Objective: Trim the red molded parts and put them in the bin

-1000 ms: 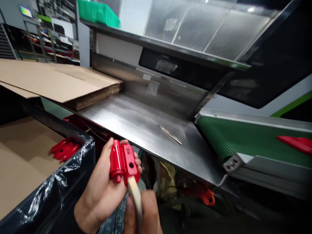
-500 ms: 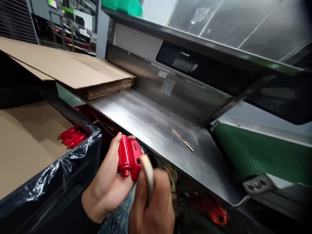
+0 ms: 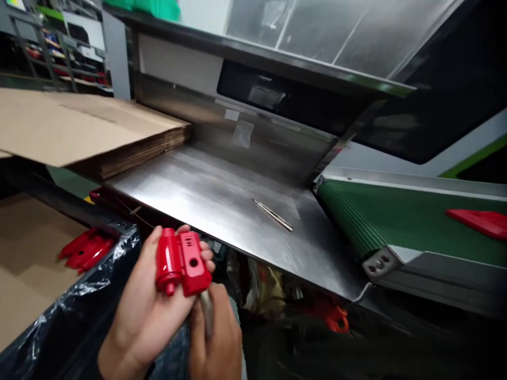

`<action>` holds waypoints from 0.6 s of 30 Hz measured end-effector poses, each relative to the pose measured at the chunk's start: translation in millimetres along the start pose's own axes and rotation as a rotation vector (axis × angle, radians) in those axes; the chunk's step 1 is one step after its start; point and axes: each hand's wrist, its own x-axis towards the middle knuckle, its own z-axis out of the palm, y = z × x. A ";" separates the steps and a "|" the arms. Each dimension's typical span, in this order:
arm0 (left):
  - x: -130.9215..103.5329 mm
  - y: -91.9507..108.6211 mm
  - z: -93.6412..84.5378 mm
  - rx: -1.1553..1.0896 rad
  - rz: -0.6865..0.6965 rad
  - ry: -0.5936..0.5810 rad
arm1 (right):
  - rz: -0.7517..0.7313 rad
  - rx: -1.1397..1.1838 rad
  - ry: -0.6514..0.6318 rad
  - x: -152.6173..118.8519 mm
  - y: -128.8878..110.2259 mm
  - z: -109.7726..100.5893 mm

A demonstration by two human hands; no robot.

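A glossy red plastic part [image 3: 192, 264], with a rounded cylinder on one side and a flat block with a round hole on the other, lies in my left hand [image 3: 138, 322]. The fingers of that hand wrap round it from behind. My right hand [image 3: 219, 335] is closed on a pale, narrow tool [image 3: 206, 312] just below the part. The tool's upper end meets the part's lower right corner; its exact kind is hidden by the fingers and blur.
Left is a box lined with black plastic [image 3: 91, 295], with red parts [image 3: 87, 250] on cardboard. Stacked cardboard sheets [image 3: 146, 150] and two thin sticks [image 3: 273, 215] lie on the metal table [image 3: 214, 195]. A green conveyor [image 3: 392, 216] at right carries a red piece [image 3: 479, 222].
The view has swung to the right, bringing a red piece on the conveyor into sight. My right hand has brought the tool from beside the red part to its lower corner.
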 end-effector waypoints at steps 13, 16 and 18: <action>-8.4 10.1 16.6 -0.282 0.113 0.145 | -0.023 -0.127 0.005 176.6 35.8 -58.9; -12.0 10.1 17.2 -0.294 0.186 0.171 | -0.058 -0.123 0.121 146.5 52.3 -55.5; -10.7 11.8 15.9 -0.315 0.177 0.201 | 0.047 -0.071 0.346 89.0 83.5 -56.0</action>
